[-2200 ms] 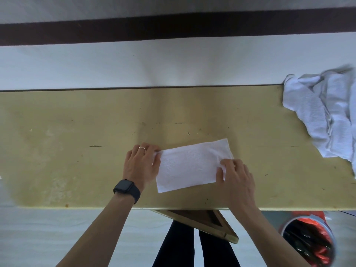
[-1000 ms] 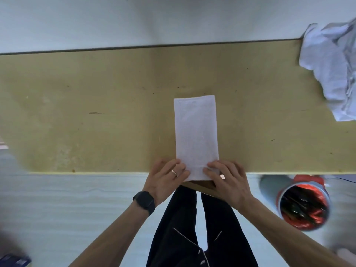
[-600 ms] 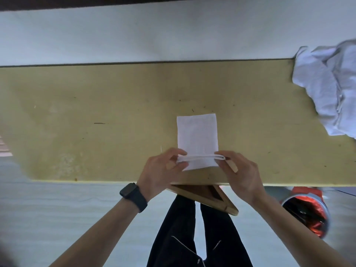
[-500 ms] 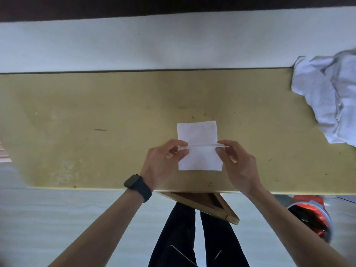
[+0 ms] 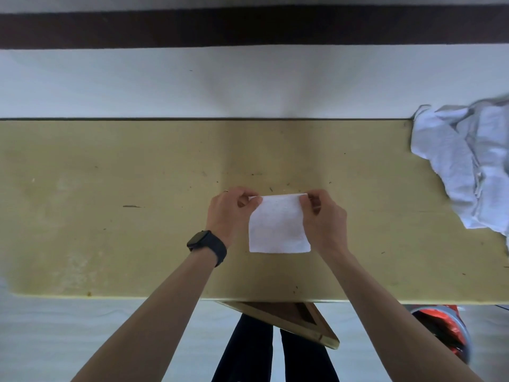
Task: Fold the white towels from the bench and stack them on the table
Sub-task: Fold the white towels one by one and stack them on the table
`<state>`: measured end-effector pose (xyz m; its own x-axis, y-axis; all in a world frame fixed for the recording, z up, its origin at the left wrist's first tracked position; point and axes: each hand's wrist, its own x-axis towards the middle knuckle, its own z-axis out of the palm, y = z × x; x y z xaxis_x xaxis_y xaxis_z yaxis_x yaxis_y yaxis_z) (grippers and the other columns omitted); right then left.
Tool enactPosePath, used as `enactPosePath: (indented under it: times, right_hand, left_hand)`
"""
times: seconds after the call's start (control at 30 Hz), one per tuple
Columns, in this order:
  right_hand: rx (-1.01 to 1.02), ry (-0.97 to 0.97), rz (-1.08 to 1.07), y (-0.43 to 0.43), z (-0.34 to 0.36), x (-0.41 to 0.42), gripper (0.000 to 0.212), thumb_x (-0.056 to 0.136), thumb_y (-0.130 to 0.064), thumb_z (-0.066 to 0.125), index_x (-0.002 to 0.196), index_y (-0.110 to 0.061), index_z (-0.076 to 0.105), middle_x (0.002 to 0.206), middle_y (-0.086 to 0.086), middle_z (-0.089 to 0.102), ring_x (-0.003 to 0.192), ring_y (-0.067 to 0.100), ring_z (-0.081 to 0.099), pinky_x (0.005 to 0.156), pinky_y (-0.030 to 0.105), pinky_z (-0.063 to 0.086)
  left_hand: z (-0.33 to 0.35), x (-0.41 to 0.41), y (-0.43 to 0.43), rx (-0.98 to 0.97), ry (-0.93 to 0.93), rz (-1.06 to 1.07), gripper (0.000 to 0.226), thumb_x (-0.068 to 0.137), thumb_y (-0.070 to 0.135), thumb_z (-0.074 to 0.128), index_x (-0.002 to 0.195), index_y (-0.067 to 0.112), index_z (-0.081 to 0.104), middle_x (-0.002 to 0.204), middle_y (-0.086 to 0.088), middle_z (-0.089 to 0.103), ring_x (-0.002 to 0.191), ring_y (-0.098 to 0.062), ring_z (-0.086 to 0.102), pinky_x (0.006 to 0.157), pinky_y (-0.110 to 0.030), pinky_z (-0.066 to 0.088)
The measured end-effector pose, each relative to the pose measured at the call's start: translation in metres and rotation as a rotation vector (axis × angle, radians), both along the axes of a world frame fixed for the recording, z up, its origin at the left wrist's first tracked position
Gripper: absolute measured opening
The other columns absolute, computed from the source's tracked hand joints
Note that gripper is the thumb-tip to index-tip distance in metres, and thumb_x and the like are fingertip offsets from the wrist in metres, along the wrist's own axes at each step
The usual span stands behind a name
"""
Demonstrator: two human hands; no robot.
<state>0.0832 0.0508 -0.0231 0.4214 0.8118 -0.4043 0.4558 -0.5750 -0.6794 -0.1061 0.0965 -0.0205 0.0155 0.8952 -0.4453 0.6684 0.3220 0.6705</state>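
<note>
Across the middle, scuffed yellow worktop (image 5: 110, 216). At its right end, crumpled heap of white towels (image 5: 462, 166). Near front centre, small folded towel (image 5: 278, 227) lying on it, far corners pinched by left hand (image 5: 228, 213) and right hand (image 5: 325, 219), one each. On left wrist, black watch (image 5: 208, 245).

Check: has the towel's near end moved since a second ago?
Yes. It left the table's near edge, folded away over the towel; left hand and right hand pinch it there.

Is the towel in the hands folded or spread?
Folded: the towel is a small square; left hand and right hand pinch its far corners.
</note>
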Motion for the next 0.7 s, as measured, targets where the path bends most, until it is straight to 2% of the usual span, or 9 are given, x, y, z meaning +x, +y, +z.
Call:
enactPosePath:
  times: [0.13, 0.3, 0.33, 0.4, 0.5, 0.57, 0.63, 0.7]
  right_hand:
    - [0.009, -0.06, 0.002, 0.003, -0.003, -0.001, 0.014, 0.098, -0.026, 0.055, 0.105, -0.019, 0.065, 0.091, -0.011, 0.064, 0.087, 0.011, 0.059, 0.078, 0.023, 0.042]
    - [0.025, -0.111, 0.031, 0.003, -0.007, -0.002, 0.013, 0.097, -0.026, 0.056, 0.104, -0.018, 0.064, 0.098, -0.008, 0.062, 0.087, 0.011, 0.057, 0.081, 0.025, 0.044]
    - [0.025, -0.112, 0.029, 0.003, -0.006, -0.003, 0.014, 0.097, -0.027, 0.056, 0.105, -0.018, 0.064, 0.098, -0.008, 0.061, 0.088, 0.011, 0.057, 0.082, 0.025, 0.045]
    - [0.026, -0.118, 0.016, 0.001, -0.003, -0.005, 0.017, 0.097, -0.03, 0.057, 0.107, -0.019, 0.064, 0.097, -0.009, 0.06, 0.088, 0.011, 0.058, 0.083, 0.025, 0.044]
    - [-0.02, -0.059, -0.041, -0.014, 0.002, -0.002, 0.022, 0.092, -0.039, 0.061, 0.108, -0.024, 0.062, 0.098, -0.011, 0.064, 0.09, 0.01, 0.062, 0.083, 0.028, 0.047]
    - [-0.056, -0.047, -0.051, -0.035, 0.006, 0.002, 0.028, 0.089, -0.042, 0.064, 0.111, -0.025, 0.061, 0.103, -0.011, 0.064, 0.096, 0.011, 0.061, 0.087, 0.03, 0.048]
    - [0.008, -0.178, 0.041, -0.057, 0.007, 0.0, 0.031, 0.09, -0.039, 0.065, 0.117, -0.023, 0.063, 0.114, -0.007, 0.061, 0.105, 0.014, 0.054, 0.092, 0.032, 0.044]
    - [0.182, -0.349, 0.199, -0.07, 0.004, -0.006, 0.028, 0.094, -0.032, 0.063, 0.119, -0.021, 0.065, 0.123, -0.003, 0.061, 0.11, 0.019, 0.05, 0.092, 0.035, 0.046]
  left_hand:
    - [-0.003, -0.001, 0.003, -0.007, 0.017, -0.024, 0.01, 0.091, 0.039, 0.065, 0.095, 0.035, 0.073, 0.084, 0.015, 0.067, 0.084, -0.001, 0.06, 0.076, -0.017, 0.045]
    - [-0.005, -0.003, 0.002, 0.022, 0.079, -0.073, 0.01, 0.091, 0.039, 0.064, 0.098, 0.036, 0.07, 0.088, 0.014, 0.062, 0.083, 0.0, 0.056, 0.069, -0.013, 0.038]
    - [-0.005, -0.002, 0.002, 0.02, 0.097, -0.088, 0.012, 0.092, 0.04, 0.062, 0.101, 0.035, 0.069, 0.091, 0.014, 0.06, 0.084, -0.002, 0.057, 0.069, -0.014, 0.04]
    - [-0.002, 0.0, 0.0, 0.038, 0.187, -0.153, 0.022, 0.094, 0.043, 0.058, 0.112, 0.033, 0.064, 0.101, 0.01, 0.059, 0.092, -0.013, 0.059, 0.074, -0.025, 0.049]
    - [0.0, 0.001, -0.014, 0.315, 0.432, -0.342, 0.036, 0.093, 0.042, 0.058, 0.124, 0.023, 0.057, 0.121, -0.005, 0.059, 0.104, -0.027, 0.057, 0.081, -0.039, 0.051]
    - [-0.002, 0.003, -0.031, 0.512, 0.454, -0.434, 0.039, 0.092, 0.04, 0.059, 0.125, 0.021, 0.056, 0.128, -0.007, 0.058, 0.11, -0.029, 0.054, 0.088, -0.042, 0.048]
    - [-0.01, 0.008, -0.047, 0.584, 0.418, -0.527, 0.038, 0.093, 0.039, 0.054, 0.127, 0.022, 0.058, 0.133, -0.003, 0.056, 0.116, -0.023, 0.049, 0.096, -0.041, 0.045]
    - [-0.02, 0.015, -0.058, 0.6, 0.402, -0.57, 0.036, 0.095, 0.037, 0.049, 0.125, 0.024, 0.062, 0.133, -0.002, 0.058, 0.117, -0.021, 0.052, 0.096, -0.041, 0.047]
